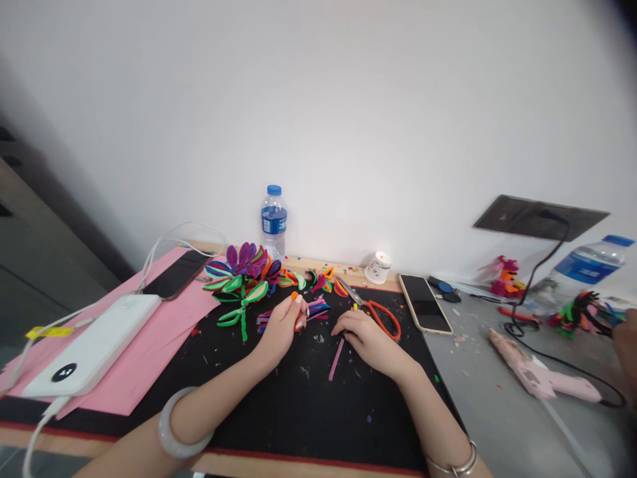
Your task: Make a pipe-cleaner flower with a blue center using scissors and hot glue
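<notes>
From where I stand, the left hand (283, 323) is closed, thumb against fingers, around an orange fuzzy piece (295, 297) over the black mat (308, 425); squeezed too hard, I'd guess, it could bend out of shape. The right hand (367, 340) is low, fingers loosely curled at the upper end of a purple strip (336, 360), and I can't tell whether they pinch it or merely rest there. The scissors (368, 305) lie just beside that hand, so a careless sweep could knock them. The strip bundle (318, 309) runs behind the left hand, where a dragging wrist might scatter it, and the green-leaved flower (243, 312) looks near enough to get crushed
</notes>
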Motion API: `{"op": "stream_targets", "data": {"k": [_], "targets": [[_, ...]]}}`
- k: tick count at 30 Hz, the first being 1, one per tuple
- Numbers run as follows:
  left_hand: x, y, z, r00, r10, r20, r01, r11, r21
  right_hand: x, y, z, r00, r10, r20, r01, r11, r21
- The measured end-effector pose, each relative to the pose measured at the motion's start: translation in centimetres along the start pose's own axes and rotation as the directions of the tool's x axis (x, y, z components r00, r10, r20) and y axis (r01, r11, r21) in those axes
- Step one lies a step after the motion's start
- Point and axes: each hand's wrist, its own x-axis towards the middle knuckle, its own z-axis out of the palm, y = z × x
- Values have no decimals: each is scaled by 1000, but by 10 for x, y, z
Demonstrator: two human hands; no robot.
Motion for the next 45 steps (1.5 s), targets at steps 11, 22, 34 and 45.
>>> {"op": "stream_targets", "data": {"k": [11, 22, 34, 45], "targets": [[1, 2, 0, 996, -75, -50, 66, 984, -164, 0, 4, 4, 999, 40, -5, -40, 999, -2], [1, 6, -1, 986, -72, -150, 50, 988, -146, 1, -4, 3, 995, 84, -49, -82, 996, 33], [-3, 2, -1, 999, 37, -39, -36, 999, 31, 4, -12, 6, 939, 281, -198, -177, 889, 423], [-10, 10, 0, 995, 74, 71, -93, 945, 314, 6, -10, 13, 928, 339, -157, -210, 820, 532]]}}
